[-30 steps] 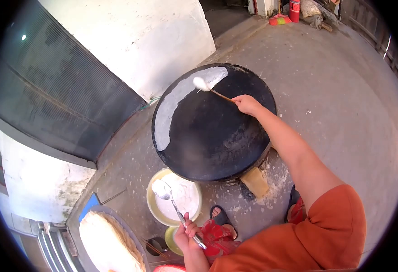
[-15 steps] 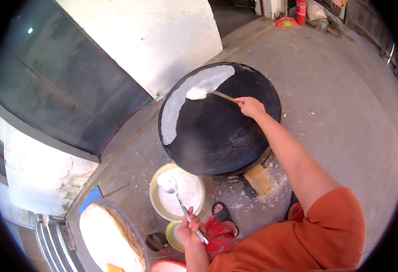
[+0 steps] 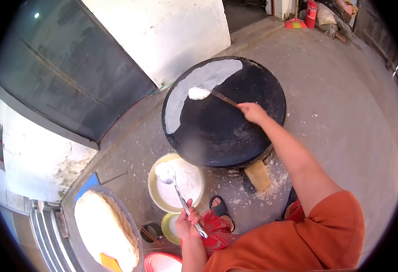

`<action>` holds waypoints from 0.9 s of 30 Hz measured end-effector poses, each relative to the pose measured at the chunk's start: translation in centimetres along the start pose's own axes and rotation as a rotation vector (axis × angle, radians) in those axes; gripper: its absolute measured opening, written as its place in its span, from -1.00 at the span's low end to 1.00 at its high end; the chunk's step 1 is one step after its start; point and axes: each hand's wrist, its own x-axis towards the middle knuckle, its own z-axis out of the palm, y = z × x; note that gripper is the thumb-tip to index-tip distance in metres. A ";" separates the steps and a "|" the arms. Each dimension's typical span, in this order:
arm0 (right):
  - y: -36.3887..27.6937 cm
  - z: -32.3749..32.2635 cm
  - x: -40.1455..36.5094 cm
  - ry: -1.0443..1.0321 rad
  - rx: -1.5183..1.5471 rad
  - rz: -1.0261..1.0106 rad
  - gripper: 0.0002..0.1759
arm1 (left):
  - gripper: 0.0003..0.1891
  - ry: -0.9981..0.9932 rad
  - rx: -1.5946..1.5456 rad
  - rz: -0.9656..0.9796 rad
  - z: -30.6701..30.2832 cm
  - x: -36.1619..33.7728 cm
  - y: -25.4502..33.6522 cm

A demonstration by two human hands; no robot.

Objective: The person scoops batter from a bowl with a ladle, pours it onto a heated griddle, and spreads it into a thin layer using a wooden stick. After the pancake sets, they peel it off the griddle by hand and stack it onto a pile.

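A large round black griddle (image 3: pixel 226 131) bears a wide curved band of pale batter (image 3: pixel 181 97) along its upper left. My right hand (image 3: pixel 252 112) is closed round the handle of a wooden spreader (image 3: pixel 225 98), whose far end meets a white lump of batter (image 3: pixel 199 94) on the band. Lower down, my left hand (image 3: pixel 189 222) grips a metal ladle (image 3: pixel 181 197). The ladle's bowl, coated white, is over a pale basin (image 3: pixel 199 192) of white batter.
Left of the basin, a tray (image 3: pixel 138 231) holds a stack of pale flatbreads (image 3: pixel 101 226) with an orange scraper (image 3: pixel 110 262). A green bowl (image 3: pixel 166 226) and a red basin (image 3: pixel 148 265) are near my left forearm. A yellowish block (image 3: pixel 258 176) lies below the griddle.
The batter band looks broader at the top of the griddle. The spreader has turned slightly with my right hand. The whole view has shifted a little.
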 end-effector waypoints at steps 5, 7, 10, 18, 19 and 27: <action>-4.6 -2.9 -0.5 -0.134 -0.050 0.086 -0.71 | -0.68 0.003 0.009 0.014 0.0 0.0 0.2; -3.0 -1.0 0.3 -0.039 -0.070 0.144 -0.71 | -0.67 0.028 0.033 0.039 -0.3 0.0 -0.1; -2.5 1.9 0.1 -0.113 -0.132 -0.082 -0.70 | -0.68 -0.035 -0.022 0.006 -0.4 0.1 0.3; 1.1 -1.2 -2.2 0.083 -0.026 0.062 -0.71 | -0.67 -0.031 0.008 0.030 -0.5 -0.2 0.3; 1.4 0.6 -1.8 0.062 0.035 -0.037 -0.71 | -0.67 -0.032 0.007 0.032 -0.5 -0.1 0.2; -4.1 -1.0 -4.3 -0.257 -0.038 -0.013 -0.72 | -0.66 -0.067 0.017 0.023 -1.2 0.0 0.8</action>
